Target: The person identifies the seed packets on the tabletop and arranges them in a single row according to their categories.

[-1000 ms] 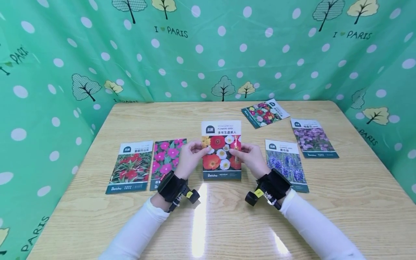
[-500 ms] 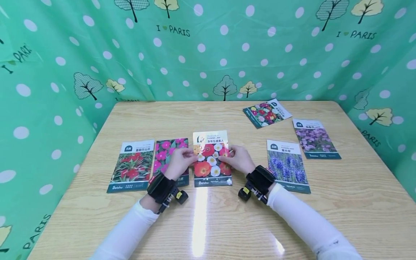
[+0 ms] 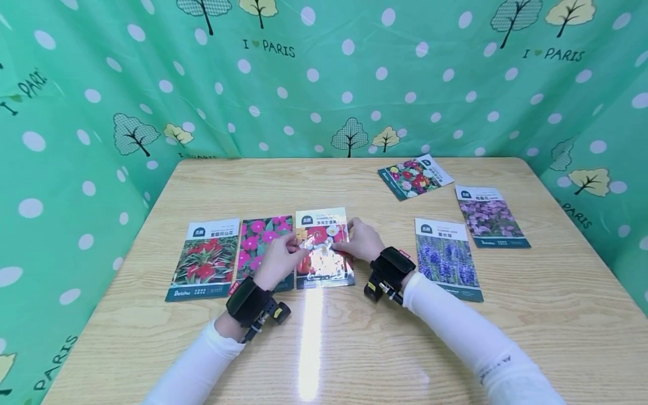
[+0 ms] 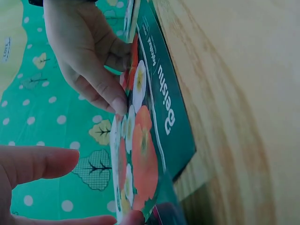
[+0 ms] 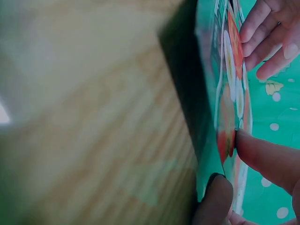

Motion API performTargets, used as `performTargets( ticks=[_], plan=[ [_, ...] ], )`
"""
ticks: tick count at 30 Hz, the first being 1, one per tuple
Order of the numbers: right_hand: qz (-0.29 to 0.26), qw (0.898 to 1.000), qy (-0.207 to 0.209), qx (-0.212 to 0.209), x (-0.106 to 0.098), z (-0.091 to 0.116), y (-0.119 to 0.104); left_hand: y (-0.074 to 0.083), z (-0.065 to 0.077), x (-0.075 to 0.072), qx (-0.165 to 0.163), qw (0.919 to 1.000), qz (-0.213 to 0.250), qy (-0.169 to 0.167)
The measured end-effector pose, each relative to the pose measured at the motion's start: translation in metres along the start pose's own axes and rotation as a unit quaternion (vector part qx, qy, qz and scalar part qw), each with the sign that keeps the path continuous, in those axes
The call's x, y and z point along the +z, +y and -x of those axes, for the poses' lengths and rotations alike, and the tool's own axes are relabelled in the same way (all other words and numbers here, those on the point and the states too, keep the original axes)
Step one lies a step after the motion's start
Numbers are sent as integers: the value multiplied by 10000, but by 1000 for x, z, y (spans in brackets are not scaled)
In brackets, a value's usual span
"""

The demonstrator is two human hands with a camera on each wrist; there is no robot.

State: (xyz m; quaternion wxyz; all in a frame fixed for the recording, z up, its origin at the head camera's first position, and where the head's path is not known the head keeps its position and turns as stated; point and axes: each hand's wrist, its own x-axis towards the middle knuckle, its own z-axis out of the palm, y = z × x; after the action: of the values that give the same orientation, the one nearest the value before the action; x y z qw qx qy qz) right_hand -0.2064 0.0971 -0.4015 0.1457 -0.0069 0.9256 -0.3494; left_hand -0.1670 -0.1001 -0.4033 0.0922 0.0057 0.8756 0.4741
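A seed packet with red and white poppies lies at the middle of the table, glare across its front. My right hand pinches its right edge, the thumb on the printed face and fingers at the edge. On the other side my left hand has its thumb lifted off the packet, while its fingertips touch the left edge. Under the left hand, partly hidden, is a pink-flower seed packet, just left of the poppy one. A red-flower seed packet lies farther left.
On the right of the wooden table lie a lavender seed packet and a purple-flower seed packet. A mixed-flower seed packet lies askew near the back edge. A green dotted curtain hangs behind.
Both hands have brought the poppy packet down and left, from upright in the middle to beside the pink-flower packet. The left thumb has come off it. The other packets stay put.
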Motion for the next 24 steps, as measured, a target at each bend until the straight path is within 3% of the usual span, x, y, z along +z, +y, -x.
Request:
performTargets(
  ticks=[10,24],
  plan=[
    [378,9991,-98,181,1,-8,-3,3,3,0,-101,9993,-322,-186],
    [417,9989,-143,179,3,-14,0,1,1,-1,-39,9996,-250,-146]
  ],
)
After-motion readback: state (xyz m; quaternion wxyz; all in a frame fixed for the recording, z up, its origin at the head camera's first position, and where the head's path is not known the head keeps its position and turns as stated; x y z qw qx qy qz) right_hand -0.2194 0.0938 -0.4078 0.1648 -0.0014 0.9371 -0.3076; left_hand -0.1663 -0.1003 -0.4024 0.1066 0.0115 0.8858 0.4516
